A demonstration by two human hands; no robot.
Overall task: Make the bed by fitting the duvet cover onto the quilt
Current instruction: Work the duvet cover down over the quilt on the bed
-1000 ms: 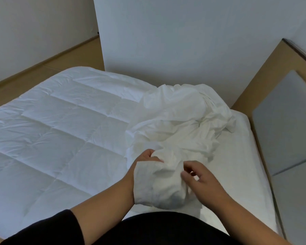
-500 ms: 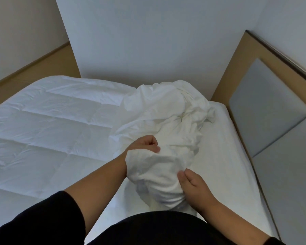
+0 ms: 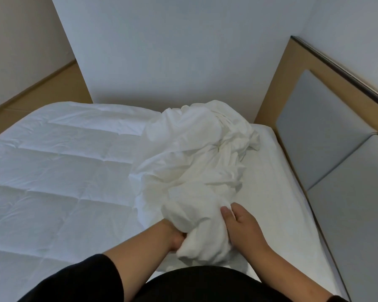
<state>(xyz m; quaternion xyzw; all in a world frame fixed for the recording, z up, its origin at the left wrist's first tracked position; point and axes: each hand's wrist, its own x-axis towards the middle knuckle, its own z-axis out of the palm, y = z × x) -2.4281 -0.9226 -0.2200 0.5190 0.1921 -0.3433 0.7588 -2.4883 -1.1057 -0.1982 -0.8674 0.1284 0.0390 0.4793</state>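
while the quilt [image 3: 59,171] lies flat, left hand [image 3: 176,238] and right hand [image 3: 241,225] grip the bunched duvet cover [image 3: 196,175], likely hunting its opening.

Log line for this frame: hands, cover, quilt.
left hand: grips duvet cover | right hand: grips cover | cover: bunched | quilt: flat, uncovered | stage: fitting not begun

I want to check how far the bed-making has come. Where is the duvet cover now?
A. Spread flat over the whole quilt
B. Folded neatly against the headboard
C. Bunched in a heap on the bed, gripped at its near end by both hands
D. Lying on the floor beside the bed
C: the duvet cover lies crumpled beside the flat quilt, and the left hand and right hand grip its near end.
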